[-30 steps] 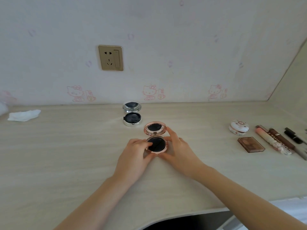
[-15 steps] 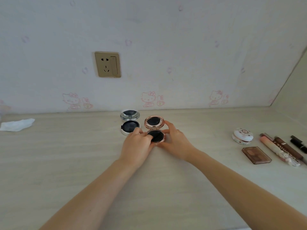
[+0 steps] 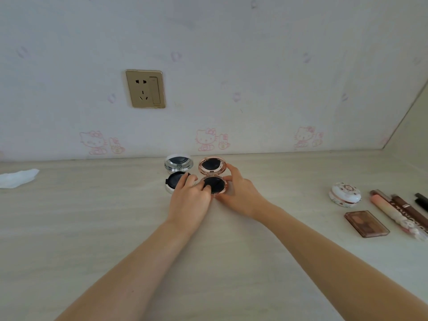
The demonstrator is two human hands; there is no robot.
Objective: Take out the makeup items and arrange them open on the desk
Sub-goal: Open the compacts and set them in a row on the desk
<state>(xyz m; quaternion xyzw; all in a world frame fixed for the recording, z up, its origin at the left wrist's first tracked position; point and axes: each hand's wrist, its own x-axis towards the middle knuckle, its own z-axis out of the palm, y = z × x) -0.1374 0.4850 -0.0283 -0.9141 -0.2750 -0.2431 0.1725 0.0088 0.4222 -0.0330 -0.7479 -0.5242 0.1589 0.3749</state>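
A rose-gold round compact point(image 3: 214, 176) lies open on the pale desk point(image 3: 115, 228), lid up, with a black puff in its base. Both hands hold it: my left hand point(image 3: 190, 200) grips its left side with the thumb on the puff, and my right hand point(image 3: 238, 193) cups its right side with a finger on the lid's rim. Just left of it sits an open silver compact point(image 3: 177, 172), its base partly hidden by my left fingers.
At the right lie a closed white flowered case point(image 3: 345, 194), a brown eyeshadow palette point(image 3: 367, 223), a pink tube point(image 3: 393, 213), a brown tube point(image 3: 410, 210) and a black stick point(image 3: 421, 200). A crumpled white tissue point(image 3: 18, 178) lies far left. The wall holds a gold socket point(image 3: 145, 89).
Both hands have slid the open rose-gold compact away from me and a little left, so it now sits right beside the silver compact near the wall.
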